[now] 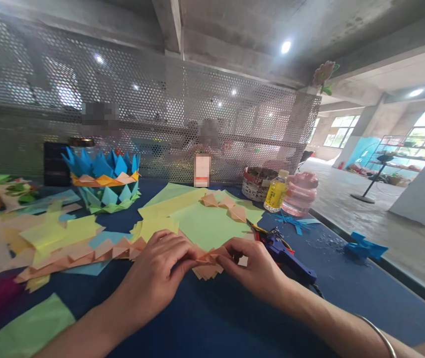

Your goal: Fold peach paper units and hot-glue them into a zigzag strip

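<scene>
Both hands are closed around a folded orange paper piece near the table's front. My left hand pinches its left end between thumb and fingertips, and my right hand pinches the right end. Under the fingers lies a small stack of orange paper. A zigzag chain of folded orange paper stretches leftward from beside my left hand; whether it joins the held piece is hidden. More folded orange pieces rest on green paper sheets. Just right of my right hand lies a blue glue gun.
A tiered blue, orange and green folded-paper ring stands at the back left. Yellow paper is spread on the left. A basket, a yellow-labelled bottle and a pink jug stand back right. Blue paper scraps lie right.
</scene>
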### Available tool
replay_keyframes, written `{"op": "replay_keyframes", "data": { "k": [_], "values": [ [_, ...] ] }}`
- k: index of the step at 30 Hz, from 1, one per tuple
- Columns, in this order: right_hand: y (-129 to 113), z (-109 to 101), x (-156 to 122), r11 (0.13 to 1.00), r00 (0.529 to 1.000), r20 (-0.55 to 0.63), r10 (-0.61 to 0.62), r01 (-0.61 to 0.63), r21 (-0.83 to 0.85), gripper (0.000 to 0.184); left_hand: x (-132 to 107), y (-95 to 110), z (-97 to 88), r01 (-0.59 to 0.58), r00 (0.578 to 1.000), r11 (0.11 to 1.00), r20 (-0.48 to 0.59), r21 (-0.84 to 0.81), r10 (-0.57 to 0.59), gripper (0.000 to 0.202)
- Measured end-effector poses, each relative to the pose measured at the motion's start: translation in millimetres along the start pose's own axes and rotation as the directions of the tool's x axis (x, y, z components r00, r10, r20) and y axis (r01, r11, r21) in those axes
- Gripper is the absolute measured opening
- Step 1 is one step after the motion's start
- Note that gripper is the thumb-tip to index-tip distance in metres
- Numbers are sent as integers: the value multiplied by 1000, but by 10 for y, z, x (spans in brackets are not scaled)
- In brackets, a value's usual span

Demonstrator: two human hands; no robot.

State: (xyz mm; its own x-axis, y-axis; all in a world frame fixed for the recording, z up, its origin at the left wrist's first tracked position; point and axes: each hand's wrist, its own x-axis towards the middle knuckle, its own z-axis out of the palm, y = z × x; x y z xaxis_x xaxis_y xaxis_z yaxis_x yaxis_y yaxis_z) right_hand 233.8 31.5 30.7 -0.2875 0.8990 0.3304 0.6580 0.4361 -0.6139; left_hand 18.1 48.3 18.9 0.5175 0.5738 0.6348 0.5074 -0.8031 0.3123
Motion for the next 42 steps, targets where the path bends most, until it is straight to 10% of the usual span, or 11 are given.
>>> {"op": "replay_keyframes", "data": {
  "k": [42],
  "values": [
    [-21, 28, -31, 999, 998, 45, 45, -44, -27, 15, -26, 28, 57, -107, 993, 992, -32, 67, 110, 14]
  ]
}}
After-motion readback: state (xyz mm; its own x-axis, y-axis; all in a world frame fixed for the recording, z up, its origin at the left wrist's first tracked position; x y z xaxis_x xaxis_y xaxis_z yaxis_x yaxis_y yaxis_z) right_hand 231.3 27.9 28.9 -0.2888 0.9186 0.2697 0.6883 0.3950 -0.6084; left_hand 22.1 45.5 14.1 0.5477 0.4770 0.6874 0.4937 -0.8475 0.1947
